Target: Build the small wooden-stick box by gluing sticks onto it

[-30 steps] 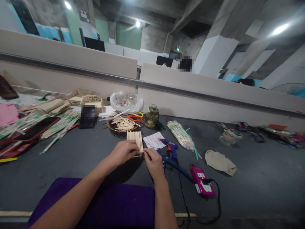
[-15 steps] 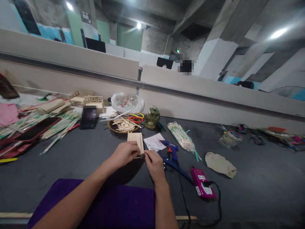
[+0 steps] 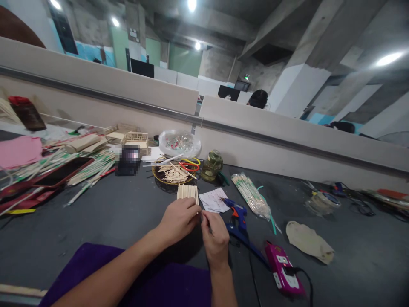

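Observation:
A small piece made of pale wooden sticks laid side by side (image 3: 188,192) stands out past my fingers, near the middle of the table. My left hand (image 3: 180,217) is closed over its near end, and the fingers hide that end. Close beside it, my right hand (image 3: 215,234) is pinched at the piece's right corner; what lies between its fingertips is too small to make out. Just beyond is a wire basket (image 3: 155,172) of short cut sticks (image 3: 174,174). A blue glue gun (image 3: 238,211) rests to the right, by a sheet of written paper (image 3: 214,199).
A blue long-handled tool (image 3: 246,241) and a magenta power strip (image 3: 283,268) with a cord lie right. Farther off are a glass jar (image 3: 212,165), bagged sticks (image 3: 251,194) and a beige cloth (image 3: 309,242). Stick bundles and a phone (image 3: 64,172) lie left. A partition (image 3: 271,128) stands behind.
The view has shifted, so the whole table appears farther right and lower. My left fingers now cover more of the stick piece's near end. My right hand stays pinched at its corner.

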